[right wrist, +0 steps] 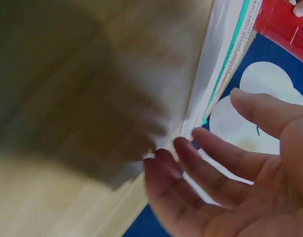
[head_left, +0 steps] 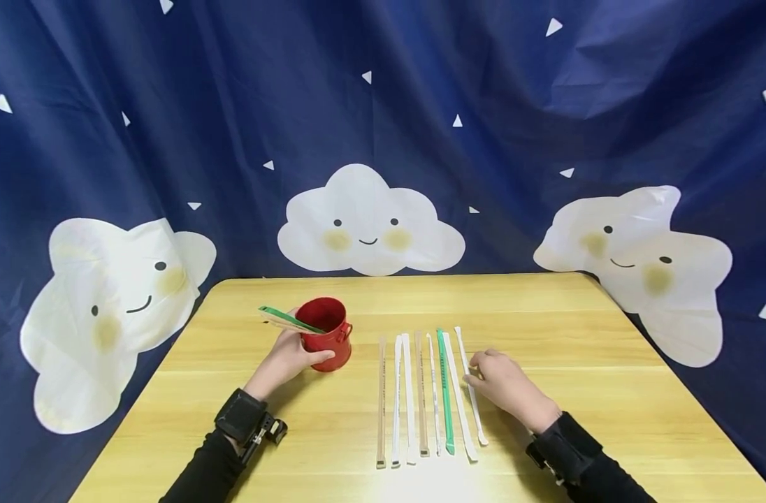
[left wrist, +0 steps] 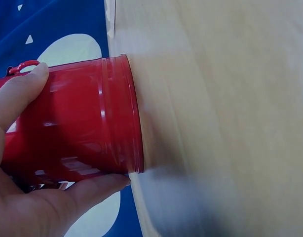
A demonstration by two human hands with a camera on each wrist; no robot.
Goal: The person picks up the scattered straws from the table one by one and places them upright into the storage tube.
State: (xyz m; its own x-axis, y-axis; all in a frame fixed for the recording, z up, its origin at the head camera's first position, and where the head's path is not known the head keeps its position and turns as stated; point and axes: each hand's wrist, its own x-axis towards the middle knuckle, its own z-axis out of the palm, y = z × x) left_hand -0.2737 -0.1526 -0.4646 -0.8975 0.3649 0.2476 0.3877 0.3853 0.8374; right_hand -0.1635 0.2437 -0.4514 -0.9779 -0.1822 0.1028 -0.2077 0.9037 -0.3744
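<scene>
My left hand (head_left: 293,356) grips a small red metal bucket (head_left: 333,342) at the table's left, thumb and fingers round its wall. Its base meets or nearly meets the tabletop. Inside lean a green paper-wrapped straw (head_left: 276,314) and a brown one, their ends sticking out leftward. Several wrapped straws lie side by side on the table: white, brown (head_left: 381,405), and one green (head_left: 446,398). Beside the rightmost white straw (head_left: 470,388) is my right hand (head_left: 501,379). In the right wrist view its fingers (right wrist: 215,153) are loosely bent, thumb apart, holding nothing.
The wooden table (head_left: 609,391) has its far edge against a dark blue curtain (head_left: 244,126) printed with white smiling clouds (head_left: 370,209) and small triangles. Bare wood lies between the bucket and the straw row, and to the right of my right hand.
</scene>
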